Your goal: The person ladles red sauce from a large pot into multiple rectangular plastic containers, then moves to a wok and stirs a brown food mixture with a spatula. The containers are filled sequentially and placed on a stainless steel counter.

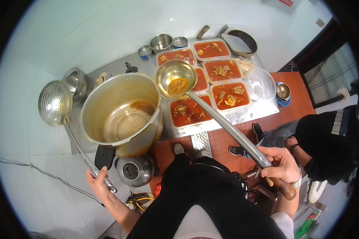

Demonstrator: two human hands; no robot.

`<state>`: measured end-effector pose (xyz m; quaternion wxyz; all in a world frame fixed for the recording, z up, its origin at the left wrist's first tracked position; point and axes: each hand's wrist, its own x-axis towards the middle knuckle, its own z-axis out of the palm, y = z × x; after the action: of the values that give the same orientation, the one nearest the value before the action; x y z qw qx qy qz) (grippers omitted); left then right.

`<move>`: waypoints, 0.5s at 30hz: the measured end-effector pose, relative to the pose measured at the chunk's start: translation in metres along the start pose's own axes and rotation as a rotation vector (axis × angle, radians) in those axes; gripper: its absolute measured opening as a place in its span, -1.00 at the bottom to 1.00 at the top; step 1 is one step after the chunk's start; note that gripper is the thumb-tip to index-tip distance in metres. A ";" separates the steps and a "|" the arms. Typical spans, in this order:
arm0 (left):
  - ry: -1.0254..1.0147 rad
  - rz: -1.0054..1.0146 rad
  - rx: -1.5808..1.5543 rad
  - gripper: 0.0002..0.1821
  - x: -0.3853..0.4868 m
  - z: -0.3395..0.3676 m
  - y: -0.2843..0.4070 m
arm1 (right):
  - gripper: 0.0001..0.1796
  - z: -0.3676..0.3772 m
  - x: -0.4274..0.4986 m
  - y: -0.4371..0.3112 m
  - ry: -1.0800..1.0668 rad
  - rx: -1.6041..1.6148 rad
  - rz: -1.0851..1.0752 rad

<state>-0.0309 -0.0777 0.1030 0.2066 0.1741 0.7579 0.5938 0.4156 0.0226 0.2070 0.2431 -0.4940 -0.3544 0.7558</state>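
My left hand [100, 182] grips the handle of a perforated metal skimmer [55, 103], its bowl raised left of a large metal pot [92, 119]. The pot stands tilted towards me, with a little reddish-brown liquid inside. In my right hand [281, 167] is the wooden-ended handle of a big metal ladle [176, 67]. The ladle's bowl, with some orange-brown liquid in it, is over the plastic containers beside the pot's rim. Several rectangular containers [230, 95] hold red broth with pieces of meat; the ladle partly hides some of them.
Metal bowls [161, 43] and a dark pan [245, 43] stand along the back of the steel table [263, 109]. Clear lids [260, 83] lie at its right. A lidded pot [134, 171] is below the table. A co-worker [326, 143] is close on the right.
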 end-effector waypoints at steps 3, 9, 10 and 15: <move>0.035 -0.022 -0.008 -0.73 -0.002 -0.002 -0.009 | -0.34 -0.011 -0.019 0.017 0.105 0.064 -0.081; -0.008 -0.106 -0.095 -0.71 -0.003 -0.009 -0.035 | -0.36 -0.027 -0.011 0.056 0.351 -0.101 -0.115; 0.029 -0.154 -0.066 -0.59 -0.002 -0.011 -0.039 | -0.36 -0.030 -0.009 0.062 0.389 -0.144 -0.123; 0.083 -0.270 -0.081 -0.14 -0.002 -0.018 -0.057 | -0.37 -0.042 0.004 0.094 0.558 -0.457 -0.190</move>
<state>-0.0397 -0.1068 0.0516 0.2598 0.0372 0.7579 0.5973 0.4509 -0.0216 0.1213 0.2829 -0.6875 -0.4781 0.4677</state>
